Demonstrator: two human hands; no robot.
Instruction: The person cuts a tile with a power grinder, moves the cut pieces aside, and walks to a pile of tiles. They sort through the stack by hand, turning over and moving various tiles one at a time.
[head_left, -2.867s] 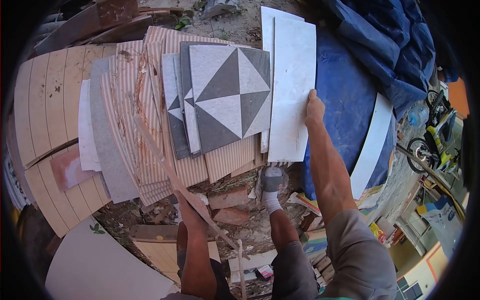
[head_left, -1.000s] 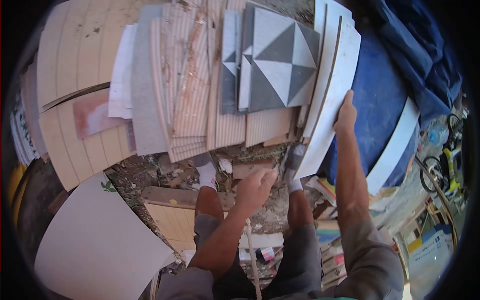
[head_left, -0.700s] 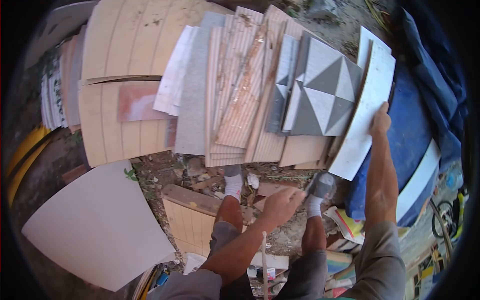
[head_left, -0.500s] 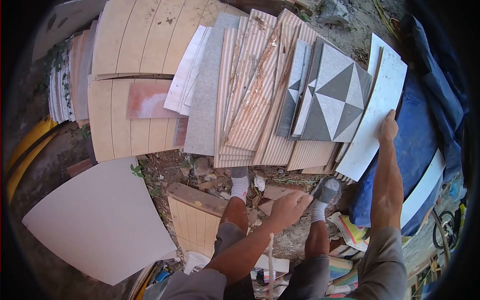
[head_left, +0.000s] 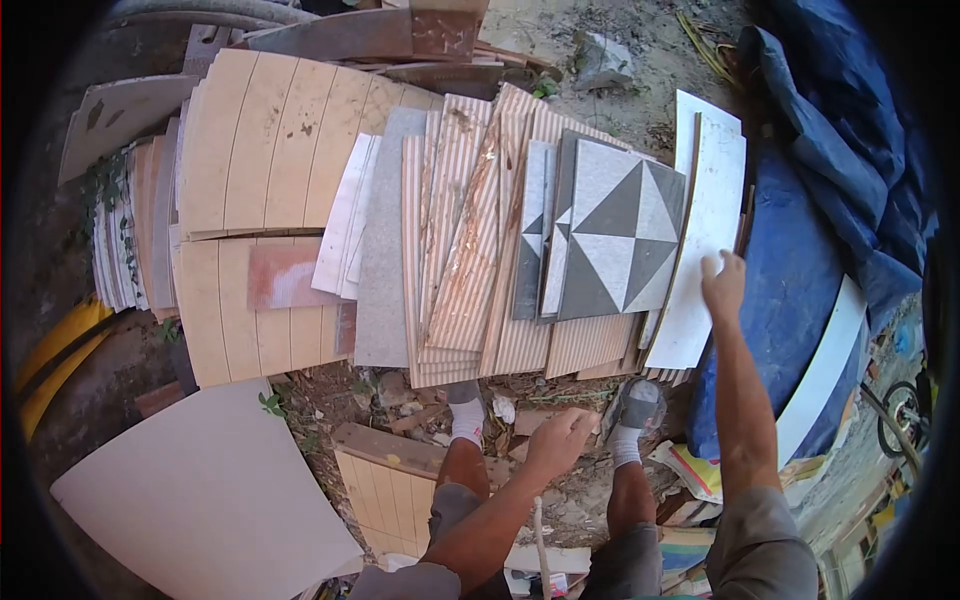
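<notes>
My right hand [head_left: 722,284] grips the right edge of a white marbled tile [head_left: 702,210] that leans at the right end of a row of stacked tiles, with a second white tile just behind it. Left of it leans a grey tile with a dark triangle pattern [head_left: 615,240], then several beige striped tiles [head_left: 470,250]. My left hand [head_left: 560,440] hangs lower, over the rubble between my feet. Its fingers are curled and nothing shows in them.
A blue tarp [head_left: 800,270] covers a heap right of the white tile. Wide beige panels [head_left: 260,150] and a grey tile [head_left: 380,260] lean at the left. A large white tile [head_left: 200,490] lies at the lower left. Bricks and debris [head_left: 535,420] litter the ground.
My right hand keeps hold of the white tile, which has swung back from its outward tilt and lies flatter against the stack. My left hand no longer holds the long wooden strip.
</notes>
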